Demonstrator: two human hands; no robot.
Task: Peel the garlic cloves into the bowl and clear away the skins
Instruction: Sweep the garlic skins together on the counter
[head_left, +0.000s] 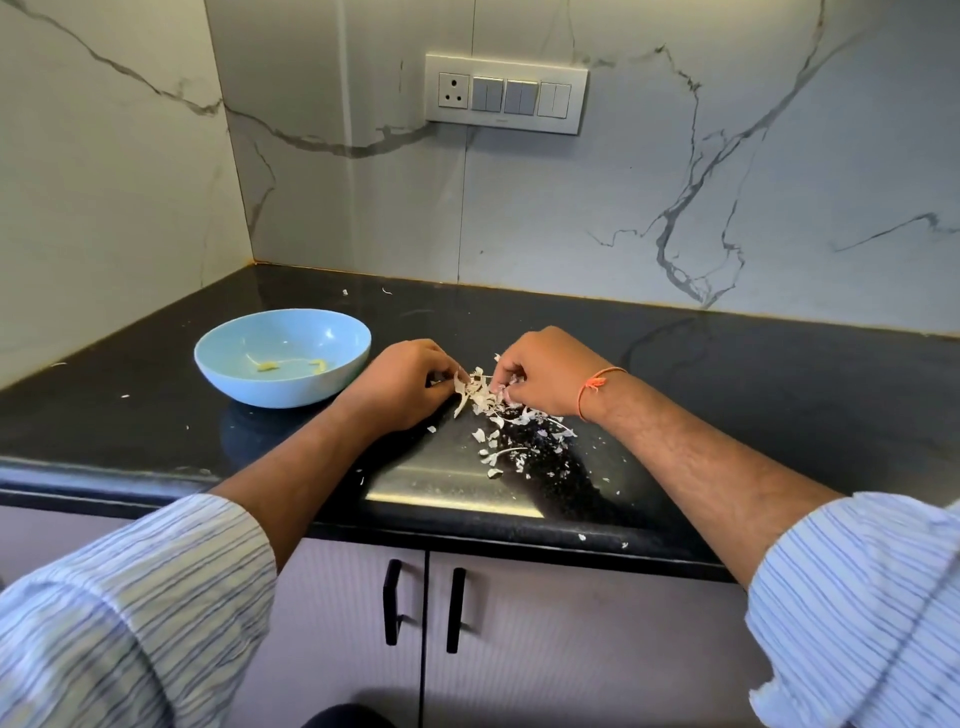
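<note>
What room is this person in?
Most likely a home kitchen: a black stone counter with cupboard doors below, a marble wall, and a blue bowl beside garlic skins.

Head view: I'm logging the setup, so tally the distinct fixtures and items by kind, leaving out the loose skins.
Blue bowl: 1
Hands, left hand and right hand: 2
Black cabinet handles: 2
Wall switch panel: 1
Orange wrist thread: 1
Total: 7
</note>
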